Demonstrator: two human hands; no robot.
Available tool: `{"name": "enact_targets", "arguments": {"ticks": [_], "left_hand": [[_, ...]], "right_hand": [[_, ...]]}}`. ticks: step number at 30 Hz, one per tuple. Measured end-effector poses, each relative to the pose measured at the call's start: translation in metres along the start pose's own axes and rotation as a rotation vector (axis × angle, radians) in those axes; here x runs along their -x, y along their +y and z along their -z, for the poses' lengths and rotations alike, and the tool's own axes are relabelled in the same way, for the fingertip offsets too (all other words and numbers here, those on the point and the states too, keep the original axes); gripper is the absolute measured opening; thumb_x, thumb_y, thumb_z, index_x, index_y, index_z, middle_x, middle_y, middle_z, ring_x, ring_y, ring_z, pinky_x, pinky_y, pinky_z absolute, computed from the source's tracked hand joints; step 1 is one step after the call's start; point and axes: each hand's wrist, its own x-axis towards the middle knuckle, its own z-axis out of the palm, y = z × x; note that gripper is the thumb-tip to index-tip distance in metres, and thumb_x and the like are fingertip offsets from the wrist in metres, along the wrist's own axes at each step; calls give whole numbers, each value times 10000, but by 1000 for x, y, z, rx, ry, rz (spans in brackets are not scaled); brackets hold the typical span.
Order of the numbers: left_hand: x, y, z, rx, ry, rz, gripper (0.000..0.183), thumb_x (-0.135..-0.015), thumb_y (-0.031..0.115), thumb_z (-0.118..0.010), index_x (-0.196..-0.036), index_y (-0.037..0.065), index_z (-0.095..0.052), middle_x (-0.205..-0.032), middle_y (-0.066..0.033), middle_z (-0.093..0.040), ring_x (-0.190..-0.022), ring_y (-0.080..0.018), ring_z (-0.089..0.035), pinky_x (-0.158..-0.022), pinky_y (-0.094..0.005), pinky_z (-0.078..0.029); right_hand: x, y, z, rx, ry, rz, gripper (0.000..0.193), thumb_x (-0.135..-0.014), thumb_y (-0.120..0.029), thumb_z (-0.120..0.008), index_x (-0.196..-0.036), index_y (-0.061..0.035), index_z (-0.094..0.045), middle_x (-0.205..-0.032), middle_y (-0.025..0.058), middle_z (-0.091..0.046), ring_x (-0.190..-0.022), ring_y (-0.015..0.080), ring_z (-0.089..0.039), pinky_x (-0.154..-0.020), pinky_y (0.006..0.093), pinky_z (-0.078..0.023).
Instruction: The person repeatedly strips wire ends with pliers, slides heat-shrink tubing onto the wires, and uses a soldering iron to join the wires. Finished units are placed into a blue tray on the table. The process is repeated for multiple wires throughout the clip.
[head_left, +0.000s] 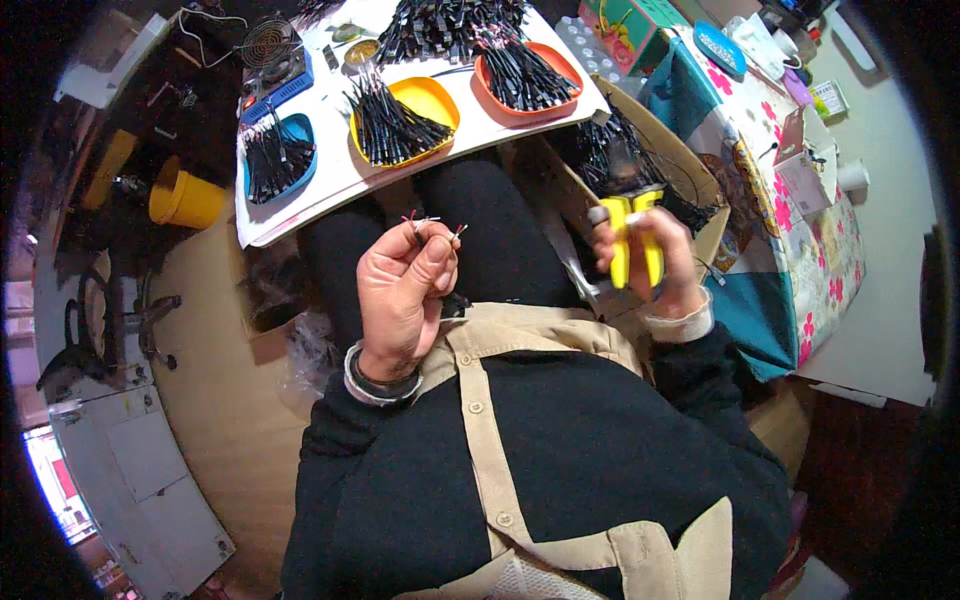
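In front of my lap, my left hand is closed in a pinch on thin cables. Their split ends, the wire ends, stick out red and white past the fingertips; the rest is mostly hidden in the palm. To the right, my right hand wraps round yellow-handled pliers, whose dark jaws point away from me and are blurred. The pliers are apart from the left hand's cables, over the near edge of a cardboard box that holds a heap of black cables.
A white work board spans the far side, bearing blue, yellow and orange trays of black cables. More cables lie behind. A blue fan device stands far left. A flower-patterned tablecloth covers the table at right.
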Motion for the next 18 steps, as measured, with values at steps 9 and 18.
{"name": "enact_targets", "arguments": {"ticks": [9,18], "left_hand": [[-2,3,-7,-15,-159,168,320,-1003,218,-471,-1132,-58,-569,-825,-56,-572,-667,-49,-438,-567,-164,-317],[2,0,-20,-209,-100,188,219,-980,142,-545,-1040,-36,-658,-792,-33,-632,-649,-26,-496,-559,-158,-367]], "right_hand": [[136,-170,249,1719,1899,86,582,-772,-464,-619,-1018,63,-641,-1020,289,-652,-988,448,-621,-853,499,-480],[149,-195,330,1884,1752,-111,611,-844,-524,-590,-1024,55,-665,-1035,291,-644,-970,445,-620,-833,509,-479]]}}
